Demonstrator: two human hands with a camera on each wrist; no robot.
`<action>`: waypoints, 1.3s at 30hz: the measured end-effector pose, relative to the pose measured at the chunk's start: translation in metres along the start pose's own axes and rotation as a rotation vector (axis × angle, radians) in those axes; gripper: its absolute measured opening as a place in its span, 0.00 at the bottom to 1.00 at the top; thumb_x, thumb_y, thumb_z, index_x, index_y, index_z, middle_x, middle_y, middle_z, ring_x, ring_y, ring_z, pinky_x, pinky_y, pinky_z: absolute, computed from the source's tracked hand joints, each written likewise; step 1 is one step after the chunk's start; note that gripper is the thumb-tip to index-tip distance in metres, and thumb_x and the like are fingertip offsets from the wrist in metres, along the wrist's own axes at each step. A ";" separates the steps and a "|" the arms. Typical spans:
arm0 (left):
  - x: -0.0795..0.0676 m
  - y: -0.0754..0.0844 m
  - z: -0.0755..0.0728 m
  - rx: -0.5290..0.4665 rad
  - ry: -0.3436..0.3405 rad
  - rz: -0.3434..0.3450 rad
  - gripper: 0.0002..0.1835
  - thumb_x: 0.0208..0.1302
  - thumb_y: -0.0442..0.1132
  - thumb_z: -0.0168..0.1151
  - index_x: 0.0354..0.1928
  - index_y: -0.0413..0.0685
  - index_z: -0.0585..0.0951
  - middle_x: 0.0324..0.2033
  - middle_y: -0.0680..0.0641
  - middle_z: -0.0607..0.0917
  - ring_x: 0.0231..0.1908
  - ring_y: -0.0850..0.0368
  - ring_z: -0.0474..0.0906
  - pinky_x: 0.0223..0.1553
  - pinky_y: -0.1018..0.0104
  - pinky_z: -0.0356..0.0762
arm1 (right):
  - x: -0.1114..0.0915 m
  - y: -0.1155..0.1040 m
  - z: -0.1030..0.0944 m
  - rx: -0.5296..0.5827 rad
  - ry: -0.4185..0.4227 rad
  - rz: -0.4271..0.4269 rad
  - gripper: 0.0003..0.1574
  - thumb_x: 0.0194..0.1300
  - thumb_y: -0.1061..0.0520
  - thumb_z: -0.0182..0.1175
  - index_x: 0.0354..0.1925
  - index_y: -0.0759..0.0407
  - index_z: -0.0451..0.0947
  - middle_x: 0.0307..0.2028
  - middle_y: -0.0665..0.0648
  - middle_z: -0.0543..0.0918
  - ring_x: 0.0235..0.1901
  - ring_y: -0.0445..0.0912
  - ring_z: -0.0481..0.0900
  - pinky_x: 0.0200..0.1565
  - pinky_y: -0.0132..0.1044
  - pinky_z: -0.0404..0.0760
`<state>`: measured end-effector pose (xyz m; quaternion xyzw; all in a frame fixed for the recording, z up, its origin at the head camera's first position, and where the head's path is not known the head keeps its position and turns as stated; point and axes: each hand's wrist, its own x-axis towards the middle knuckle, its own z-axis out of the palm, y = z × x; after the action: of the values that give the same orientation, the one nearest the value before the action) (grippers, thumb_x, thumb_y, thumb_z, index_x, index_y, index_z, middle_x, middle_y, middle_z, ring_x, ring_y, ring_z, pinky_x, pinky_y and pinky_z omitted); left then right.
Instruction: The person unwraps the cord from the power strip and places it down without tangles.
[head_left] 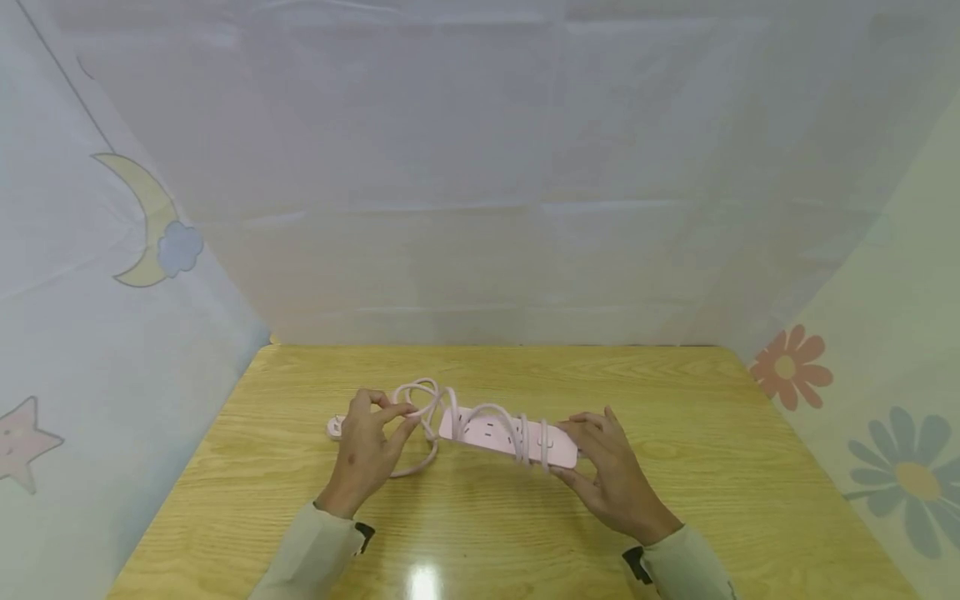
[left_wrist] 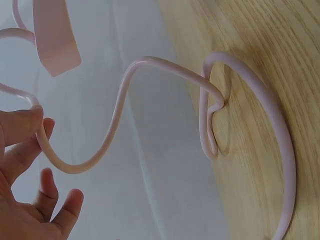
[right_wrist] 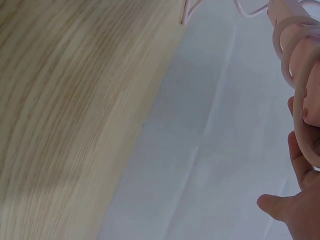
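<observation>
A pale pink power strip (head_left: pixel 487 432) is held above the wooden table, tilted with its right end lower. Its cord (left_wrist: pixel 288 150) wraps around the strip's right half in several turns, and the rest runs left in loose loops. My left hand (head_left: pixel 363 450) pinches the cord between thumb and index finger, left of the strip; its other fingers are loosely bent in the left wrist view. At the strip's right end, my right hand (head_left: pixel 611 475) grips the body between thumb and fingers. The plug (head_left: pixel 334 427) lies on the table beyond the left hand, partly hidden by it.
The wooden table (head_left: pixel 480 533) reaches back to a pale hanging sheet (head_left: pixel 495 250). Printed sheets hang at both sides, with a moon (head_left: pixel 153 208) on the left and flowers (head_left: pixel 784 367) on the right. Part of the cord rests on the tabletop.
</observation>
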<state>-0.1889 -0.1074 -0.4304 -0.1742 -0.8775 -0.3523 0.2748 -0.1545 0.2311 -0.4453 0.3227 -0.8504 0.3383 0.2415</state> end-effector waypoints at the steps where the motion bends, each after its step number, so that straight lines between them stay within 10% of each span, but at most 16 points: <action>1: -0.001 0.000 0.000 0.000 -0.005 0.007 0.08 0.54 0.32 0.77 0.36 0.41 0.90 0.37 0.43 0.73 0.36 0.51 0.67 0.38 0.59 0.64 | 0.000 0.000 0.000 0.000 0.001 0.000 0.28 0.66 0.48 0.66 0.59 0.59 0.77 0.52 0.53 0.83 0.55 0.57 0.74 0.59 0.79 0.47; 22: -0.005 0.016 -0.001 -0.067 -0.033 0.165 0.15 0.53 0.39 0.78 0.43 0.42 0.89 0.46 0.36 0.75 0.48 0.43 0.71 0.49 0.46 0.67 | -0.002 -0.005 0.003 -0.016 -0.013 0.012 0.29 0.65 0.49 0.68 0.60 0.58 0.76 0.52 0.52 0.82 0.56 0.56 0.73 0.61 0.77 0.46; 27: -0.008 0.023 0.000 -0.065 -0.049 0.255 0.26 0.40 0.49 0.84 0.42 0.43 0.89 0.47 0.39 0.74 0.51 0.43 0.69 0.54 0.42 0.65 | -0.002 -0.005 0.002 -0.011 -0.014 0.015 0.30 0.62 0.53 0.70 0.61 0.56 0.75 0.53 0.51 0.82 0.56 0.55 0.73 0.61 0.77 0.46; 39: -0.015 0.027 0.011 -0.011 0.054 0.372 0.21 0.34 0.40 0.85 0.35 0.45 0.89 0.44 0.40 0.75 0.48 0.43 0.71 0.51 0.37 0.67 | -0.001 -0.007 0.003 0.002 0.004 -0.001 0.29 0.67 0.49 0.66 0.62 0.57 0.74 0.52 0.51 0.82 0.56 0.55 0.72 0.60 0.78 0.46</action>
<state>-0.1675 -0.0828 -0.4322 -0.3253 -0.8206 -0.3047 0.3576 -0.1495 0.2258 -0.4448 0.3227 -0.8493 0.3397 0.2433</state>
